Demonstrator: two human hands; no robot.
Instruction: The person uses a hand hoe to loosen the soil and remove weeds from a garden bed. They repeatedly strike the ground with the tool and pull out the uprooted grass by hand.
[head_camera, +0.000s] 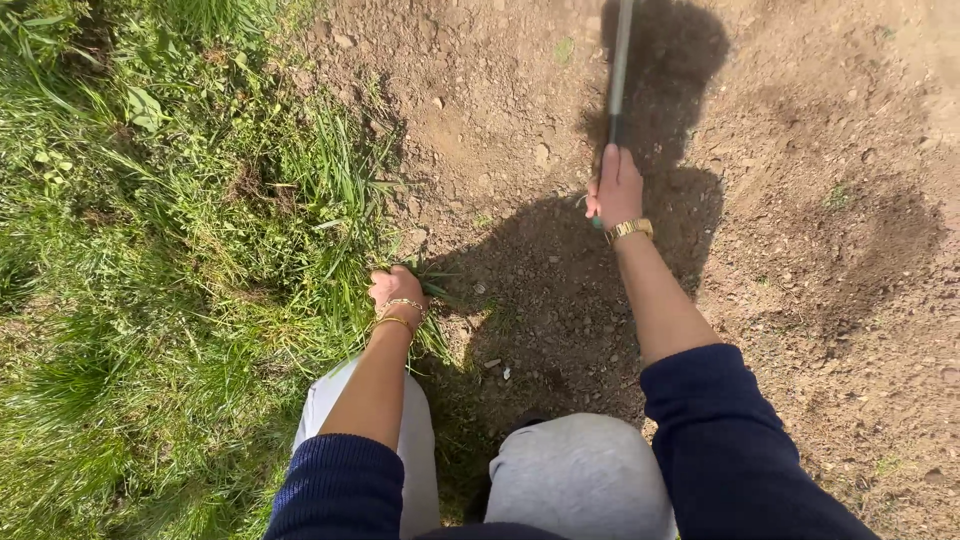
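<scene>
My left hand (396, 287) is closed around a tuft of green grass (428, 268) at the border between the lawn and the bare soil. It wears gold bracelets at the wrist. My right hand (614, 188) grips the end of a long thin tool handle (620, 70) that runs away from me over the dirt, blurred from motion. A gold watch sits on that wrist. Both sleeves are dark blue and pushed up. The tool's head is out of view.
Thick grass (150, 250) covers the left half of the view. Dry brown soil with small stones (820, 220) fills the right half. My knees in light grey trousers (580, 475) are at the bottom. My shadow falls on the dirt between my hands.
</scene>
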